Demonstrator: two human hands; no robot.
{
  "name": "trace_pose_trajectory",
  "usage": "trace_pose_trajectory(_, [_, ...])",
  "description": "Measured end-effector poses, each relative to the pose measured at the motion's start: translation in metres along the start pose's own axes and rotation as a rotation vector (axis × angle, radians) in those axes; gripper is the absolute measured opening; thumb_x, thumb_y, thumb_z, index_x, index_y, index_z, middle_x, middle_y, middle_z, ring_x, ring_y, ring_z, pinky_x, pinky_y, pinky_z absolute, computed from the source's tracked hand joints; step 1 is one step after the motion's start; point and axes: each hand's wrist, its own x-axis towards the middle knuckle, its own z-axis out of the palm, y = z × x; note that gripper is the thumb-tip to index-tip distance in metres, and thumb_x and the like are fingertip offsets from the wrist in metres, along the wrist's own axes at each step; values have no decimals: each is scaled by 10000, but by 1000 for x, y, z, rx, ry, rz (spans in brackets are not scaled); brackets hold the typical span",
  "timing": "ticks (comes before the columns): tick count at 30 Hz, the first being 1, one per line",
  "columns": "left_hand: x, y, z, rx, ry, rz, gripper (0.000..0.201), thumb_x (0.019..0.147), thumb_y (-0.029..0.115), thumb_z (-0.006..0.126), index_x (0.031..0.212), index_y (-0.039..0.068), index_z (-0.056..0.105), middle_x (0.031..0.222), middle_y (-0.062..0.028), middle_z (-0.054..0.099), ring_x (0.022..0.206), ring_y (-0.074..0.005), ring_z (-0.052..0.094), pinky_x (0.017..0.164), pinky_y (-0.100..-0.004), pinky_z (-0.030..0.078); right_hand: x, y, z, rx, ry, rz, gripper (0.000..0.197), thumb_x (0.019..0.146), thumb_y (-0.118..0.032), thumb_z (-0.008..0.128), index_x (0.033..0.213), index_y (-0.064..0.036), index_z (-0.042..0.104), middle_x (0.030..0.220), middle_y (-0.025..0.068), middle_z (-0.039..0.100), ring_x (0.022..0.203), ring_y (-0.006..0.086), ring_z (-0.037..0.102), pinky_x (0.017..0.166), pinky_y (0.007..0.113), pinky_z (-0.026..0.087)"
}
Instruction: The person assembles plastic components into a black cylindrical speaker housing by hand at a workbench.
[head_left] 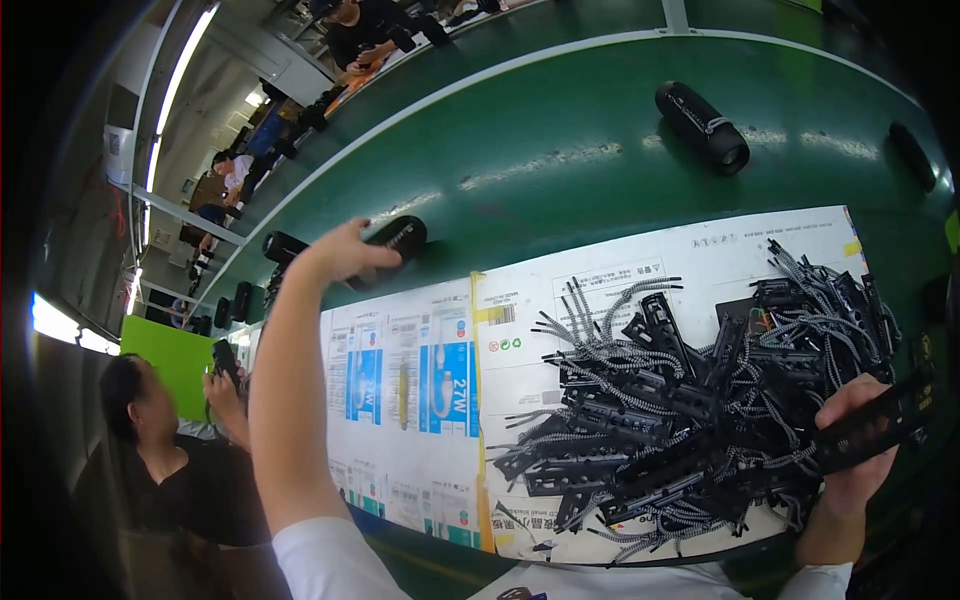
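Observation:
At the left, my left hand reaches over the edge of a green surface with its fingers closed around the near end of a black cylindrical speaker lying on its side. My right hand is at the right edge, closed on a long black plastic part with holes along it, held tilted. Next to it spreads a heap of similar black slotted parts, tangled with grey-and-black braided cords. The heap lies on flattened printed cardboard.
Another black cylindrical speaker with a cord loop lies farther off on the green surface, and a dark one is at the far right. Several more stand at the left. A person sits at the left holding a black object; others work farther back.

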Motion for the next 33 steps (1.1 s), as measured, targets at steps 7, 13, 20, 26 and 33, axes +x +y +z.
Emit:
trace_pose_trajectory(7, [3, -38, 72, -210, 197, 95, 892, 673, 381, 769, 1352, -17, 350, 1163, -226, 586, 1067, -305, 583, 913, -336, 444, -13, -6, 9, 107, 14, 20, 574, 828, -503, 629, 1102, -13, 506, 848, 121, 581, 784, 167, 554, 650, 267, 442])
trace_pose_trajectory(13, [-10, -41, 100, -584, 290, 167, 709, 763, 305, 719, 1320, -2, 407, 1116, -168, 607, 976, -252, 612, 864, -346, 471, -10, 1, 0, 199, -63, 39, 664, 824, -478, 654, 1206, 38, 482, 963, 114, 597, 853, 166, 577, 738, 268, 437])
trace_pose_trajectory(20, [-95, 16, 162, -2036, -125, 368, 374, 946, 368, 492, 1174, 73, 522, 1021, -71, 612, 895, -185, 604, 842, -359, 498, 6, 2, 2, 284, -145, 162, 515, 911, -307, 514, 1238, 84, 437, 974, 103, 532, 671, 55, 462, 438, 150, 357])
trace_pose_trajectory(26, [-107, 40, 208, -2148, -85, 492, 416, 931, 404, 490, 1140, 50, 551, 1006, -109, 638, 930, -226, 625, 837, -391, 507, 10, 9, 16, 216, -93, 269, 475, 903, -257, 509, 1234, 81, 463, 1012, 101, 588, 548, 77, 504, 389, 176, 369])
trace_pose_trajectory(33, [-124, 40, 213, -2139, 51, 606, 383, 852, 193, 644, 1157, 73, 446, 1013, -51, 539, 943, -165, 547, 829, -341, 470, 27, -42, 48, -212, -474, 226, 461, 782, -39, 589, 1231, 36, 517, 929, 22, 593, 650, 18, 467, 589, 161, 380])
